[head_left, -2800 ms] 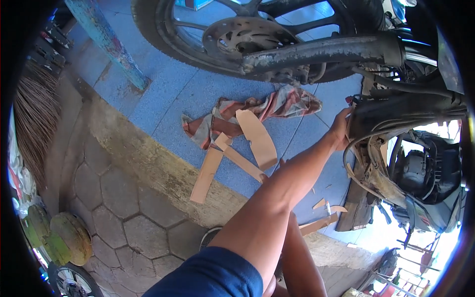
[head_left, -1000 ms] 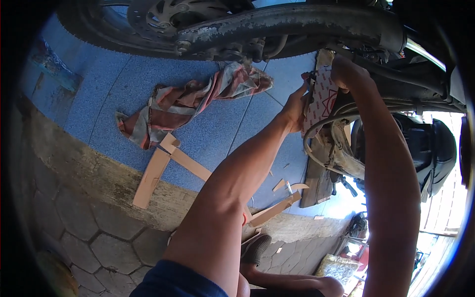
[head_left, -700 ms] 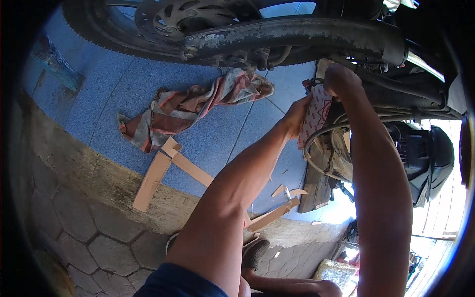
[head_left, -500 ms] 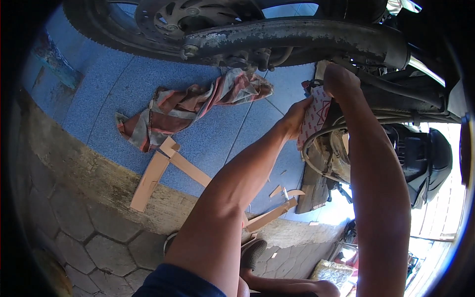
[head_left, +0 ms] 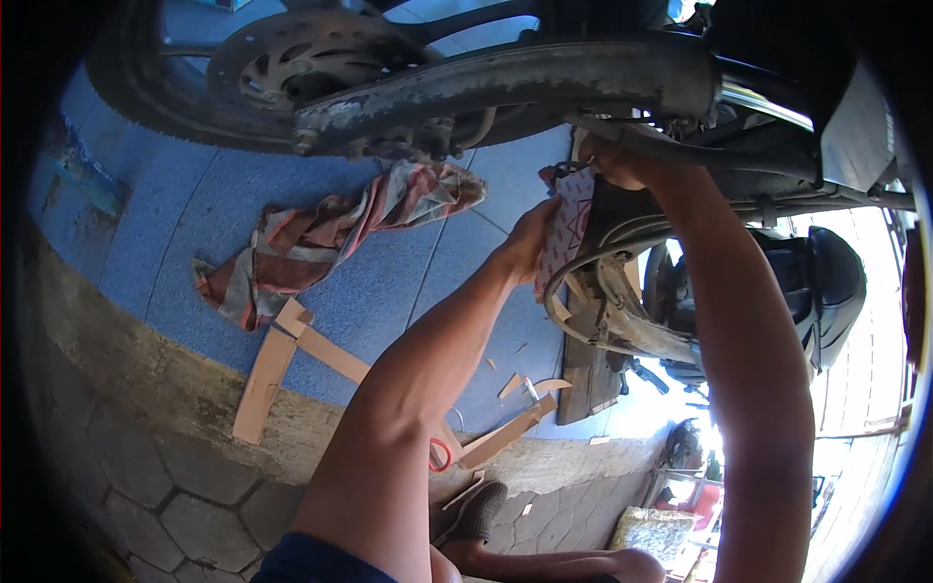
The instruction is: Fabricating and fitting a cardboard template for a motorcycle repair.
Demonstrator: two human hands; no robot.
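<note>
My left hand point(head_left: 531, 236) grips the edge of a flat white piece of card with red print point(head_left: 567, 222), its fingers mostly hidden behind the card. Close to the card's upper end is my right hand point(head_left: 619, 163), bent over with its fingers curled; what lies in them is hidden. Both hands are beneath the front end of a motorcycle, just right of the worn dark fork leg point(head_left: 505, 92). A dark hose point(head_left: 671, 146) runs beside my right wrist, and a thinner cable point(head_left: 550, 296) loops below the card.
A crumpled checked cloth point(head_left: 330, 228) lies on blue floor tiles point(head_left: 389, 282). Cut brown cardboard strips point(head_left: 264, 387) and a red ring point(head_left: 440, 455) lie near the tile edge. The front wheel point(head_left: 194, 112) is at upper left; a wooden block point(head_left: 587, 384) stands below the motorcycle.
The whole view has shifted, so the motorcycle and floor things appear further left. The red ring now shows more beside my left forearm. Both hands remain at the card under the motorcycle.
</note>
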